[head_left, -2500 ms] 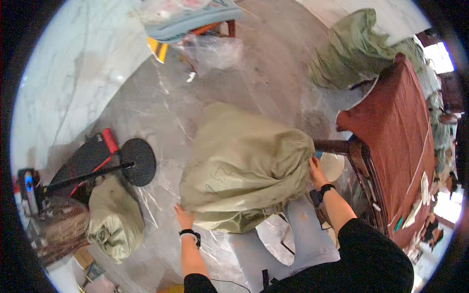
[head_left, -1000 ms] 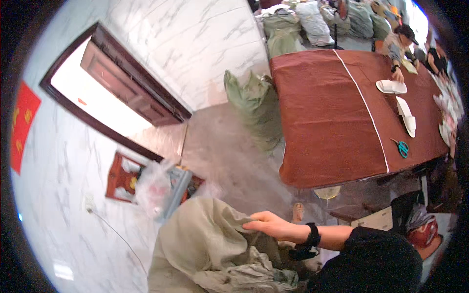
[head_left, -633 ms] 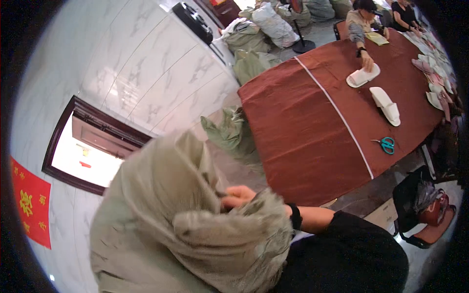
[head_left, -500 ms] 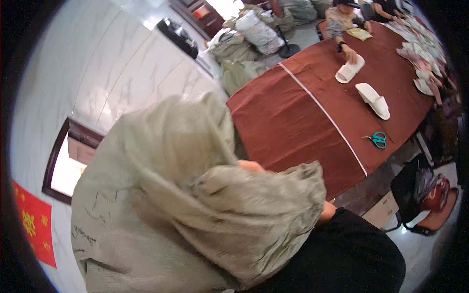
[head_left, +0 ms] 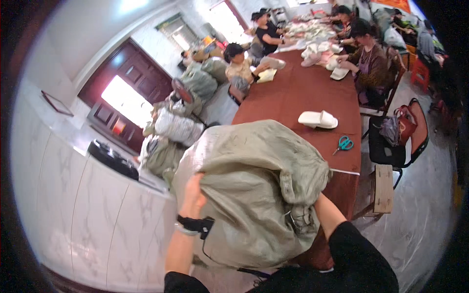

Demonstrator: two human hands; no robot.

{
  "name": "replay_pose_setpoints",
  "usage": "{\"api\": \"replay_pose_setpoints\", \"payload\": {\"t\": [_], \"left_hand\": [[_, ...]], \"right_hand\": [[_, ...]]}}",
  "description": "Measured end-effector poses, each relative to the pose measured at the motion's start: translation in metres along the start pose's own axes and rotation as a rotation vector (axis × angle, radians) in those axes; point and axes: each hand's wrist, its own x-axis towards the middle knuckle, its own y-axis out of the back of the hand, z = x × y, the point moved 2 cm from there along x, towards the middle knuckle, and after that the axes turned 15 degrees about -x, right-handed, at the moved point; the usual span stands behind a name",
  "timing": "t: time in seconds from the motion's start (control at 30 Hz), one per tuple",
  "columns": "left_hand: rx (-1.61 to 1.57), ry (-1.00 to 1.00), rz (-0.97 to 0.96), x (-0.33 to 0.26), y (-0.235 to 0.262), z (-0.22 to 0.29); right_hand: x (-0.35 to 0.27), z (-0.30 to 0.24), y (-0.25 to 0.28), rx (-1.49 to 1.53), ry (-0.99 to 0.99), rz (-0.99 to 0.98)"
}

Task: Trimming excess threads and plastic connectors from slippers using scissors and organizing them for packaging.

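Observation:
A large greenish-grey woven sack [head_left: 244, 210], bulging and creased, fills the space in front of me and covers the near end of the table. My left hand [head_left: 194, 194], wearing a dark wristband, grips its left side, the fabric bunched at the fingers. My right forearm reaches up to the sack's right side, where folds of cloth hide the hand. Just beyond the sack, a white slipper [head_left: 317, 119] lies on the table's brown-red cloth [head_left: 288, 97]. Teal-handled scissors [head_left: 344, 143] lie nearer, to the right of the sack.
Co-workers sit along both sides of the table; one at the left holds a pale slipper [head_left: 273, 63]. White and pink pieces [head_left: 320, 51] are heaped farther back. Full sacks [head_left: 178, 128] stand at the left. A chair with a bag [head_left: 406, 124] and a wooden stool [head_left: 383, 190] stand right.
My view has swung up and leftward, bringing in more of the room. The sack now sits lower and more central, and my left hand has come into sight. The co-worker has lifted one slipper off the table.

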Motion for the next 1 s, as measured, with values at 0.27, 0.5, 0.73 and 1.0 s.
{"api": "replay_pose_setpoints", "payload": {"t": [0.27, 0.5, 0.73, 1.0], "left_hand": [[0.42, -0.019, -0.501, 0.126, 0.033, -0.033], [0.547, -0.183, 0.03, -0.01, 0.161, 0.036], [0.623, -0.083, 0.325, 0.01, 0.22, -0.002], [0.401, 0.03, 0.276, 0.017, 0.249, -0.034]], "right_hand": [[0.046, 0.055, 0.036, -0.025, -0.162, 0.221], [-0.012, 0.145, 0.085, 0.127, -0.354, 0.468], [-0.018, 0.193, 0.111, 0.184, -0.428, 0.572], [-0.05, 0.252, 0.078, 0.232, -0.56, 0.687]]}}
